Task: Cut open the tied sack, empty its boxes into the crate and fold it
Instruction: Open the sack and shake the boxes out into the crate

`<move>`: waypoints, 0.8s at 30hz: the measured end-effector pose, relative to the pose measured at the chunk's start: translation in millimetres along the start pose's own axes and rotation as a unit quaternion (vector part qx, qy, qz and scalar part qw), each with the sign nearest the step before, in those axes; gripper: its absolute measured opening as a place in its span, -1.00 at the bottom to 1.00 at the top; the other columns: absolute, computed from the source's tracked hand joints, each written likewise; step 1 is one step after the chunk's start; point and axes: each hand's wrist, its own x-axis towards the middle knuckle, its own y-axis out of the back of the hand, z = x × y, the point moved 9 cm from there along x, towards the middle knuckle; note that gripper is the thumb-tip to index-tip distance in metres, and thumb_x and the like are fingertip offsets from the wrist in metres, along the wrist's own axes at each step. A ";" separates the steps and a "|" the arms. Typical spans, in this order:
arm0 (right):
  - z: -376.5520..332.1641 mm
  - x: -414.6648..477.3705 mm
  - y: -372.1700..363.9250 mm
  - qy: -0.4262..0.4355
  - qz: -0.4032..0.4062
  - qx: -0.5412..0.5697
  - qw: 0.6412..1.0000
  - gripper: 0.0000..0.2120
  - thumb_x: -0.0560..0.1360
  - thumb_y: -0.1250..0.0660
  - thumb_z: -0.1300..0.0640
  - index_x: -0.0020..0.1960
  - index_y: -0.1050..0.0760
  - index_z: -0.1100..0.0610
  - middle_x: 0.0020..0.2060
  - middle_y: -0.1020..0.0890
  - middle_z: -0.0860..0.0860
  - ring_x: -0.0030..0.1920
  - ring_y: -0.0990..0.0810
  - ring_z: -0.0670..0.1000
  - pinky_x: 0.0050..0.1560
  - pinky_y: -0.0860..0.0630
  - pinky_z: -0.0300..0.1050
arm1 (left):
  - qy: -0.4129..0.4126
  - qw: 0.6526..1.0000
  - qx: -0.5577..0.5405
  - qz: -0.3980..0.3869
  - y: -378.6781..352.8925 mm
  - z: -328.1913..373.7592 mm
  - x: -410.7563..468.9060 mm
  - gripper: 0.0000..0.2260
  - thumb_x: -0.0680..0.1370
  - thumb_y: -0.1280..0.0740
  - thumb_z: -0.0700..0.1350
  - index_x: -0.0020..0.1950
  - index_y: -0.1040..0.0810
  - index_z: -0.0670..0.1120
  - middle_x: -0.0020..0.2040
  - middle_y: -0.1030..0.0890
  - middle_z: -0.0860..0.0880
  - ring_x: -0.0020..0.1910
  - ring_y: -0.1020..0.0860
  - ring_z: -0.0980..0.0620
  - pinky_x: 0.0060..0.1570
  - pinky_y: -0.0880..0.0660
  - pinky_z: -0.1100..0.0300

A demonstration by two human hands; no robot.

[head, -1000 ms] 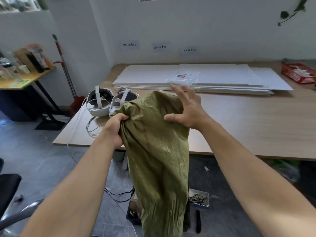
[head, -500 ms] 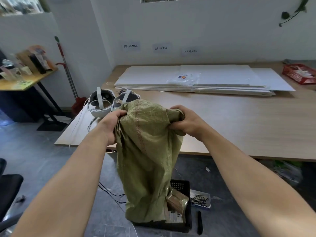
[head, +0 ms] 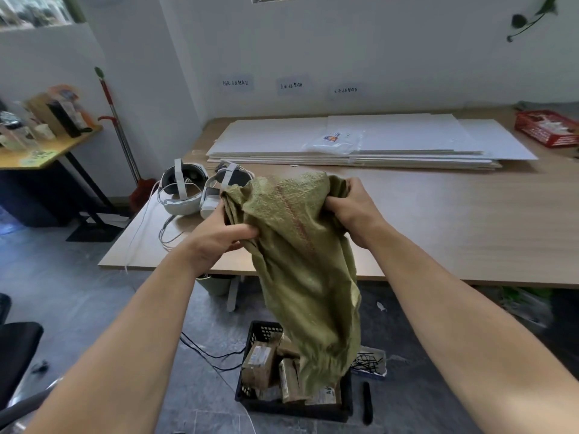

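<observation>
I hold a limp olive-green woven sack [head: 300,261] up in front of the table edge. My left hand [head: 219,236] grips its upper left fold and my right hand [head: 354,208] grips its upper right corner. The sack hangs down with its lower end over a black plastic crate [head: 260,333] on the floor. Several brown cardboard boxes [head: 260,364] lie inside the crate, partly hidden by the sack's hanging end.
A wooden table [head: 454,220] carries stacked white boards [head: 376,142], two white headsets [head: 185,189] with cables, and a red basket [head: 548,126]. On the floor lie a tray of black ties [head: 369,361], a black tool [head: 367,402], and cables. A black chair [head: 15,349] stands left.
The sack's lower end has risen and swung right, uncovering the crate and its boxes. My right hand went from flat on the sack to gripping its corner, and both hands dropped lower.
</observation>
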 end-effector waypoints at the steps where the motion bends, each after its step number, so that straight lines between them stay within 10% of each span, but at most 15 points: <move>1: -3.1 -0.8 0.5 0.007 0.006 0.002 1.000 -0.52 0.25 -0.44 0.08 0.12 -0.36 0.01 -0.01 -0.59 0.10 0.04 -0.60 0.16 0.00 -0.58 0.16 | 0.002 0.999 -0.029 0.039 5.6 -0.9 3.2 -0.64 0.38 -0.41 -0.23 0.13 -0.52 0.02 -0.09 -0.69 0.01 -0.07 -0.61 -0.01 -0.08 -0.55 0.07; 4: -12.1 -1.7 0.7 0.040 -0.001 0.054 0.998 -0.24 0.23 -0.52 0.08 0.35 -0.28 -0.10 0.07 -0.61 0.08 0.10 -0.63 0.13 0.14 -0.59 0.13 | 0.036 0.982 -0.124 0.140 24.2 -15.0 10.2 -0.90 0.52 -0.28 -0.24 -0.06 -0.58 -0.11 -0.18 -0.63 -0.09 -0.13 -0.53 -0.12 -0.14 -0.46 0.05; 10: -28.5 -12.3 -7.0 0.123 -0.132 0.100 0.978 0.04 0.35 -0.58 0.26 0.49 -0.04 -0.41 0.45 -0.28 0.09 0.23 -0.60 0.04 0.24 -0.56 0.08 | 0.149 0.956 -0.195 0.160 28.9 -37.3 6.2 -0.55 0.47 -0.31 0.18 0.23 -0.63 -0.05 0.20 -0.65 -0.11 0.20 -0.59 -0.13 0.17 -0.54 -0.14; 14: -33.9 -22.5 -13.5 0.130 -0.180 0.099 0.970 -0.01 0.44 -0.46 0.39 0.56 -0.02 -0.29 0.42 -0.38 0.10 0.21 -0.62 0.02 0.16 -0.59 -0.06 | 0.181 0.947 -0.222 0.143 22.7 -43.2 4.7 -0.60 0.59 -0.20 0.14 -0.18 -0.71 -0.06 -0.12 -0.72 -0.09 -0.09 -0.66 -0.10 -0.01 -0.54 0.01; 19: -43.9 -36.0 -31.7 0.220 -0.202 -0.185 0.936 0.15 0.33 -0.60 0.19 0.59 0.13 -0.22 0.48 -0.29 -0.06 0.41 -0.35 -0.10 0.36 -0.33 -0.30 | 0.208 0.930 -0.269 0.136 20.8 -43.1 4.2 -0.48 0.59 -0.18 0.13 -0.46 -0.64 -0.09 -0.37 -0.66 -0.10 -0.42 -0.65 -0.06 -0.14 -0.50 0.05; 24: -43.7 -32.5 -26.0 0.217 -0.117 -0.215 0.945 -0.31 0.38 -0.55 0.15 0.43 -0.35 -0.05 0.12 -0.58 -0.03 0.09 -0.55 -0.02 0.15 -0.50 -0.12 | 0.213 0.938 -0.245 0.123 23.7 -39.3 -2.1 -0.61 0.57 -0.22 0.09 -0.30 -0.64 -0.09 -0.28 -0.68 -0.10 -0.32 -0.67 -0.08 -0.02 -0.55 0.04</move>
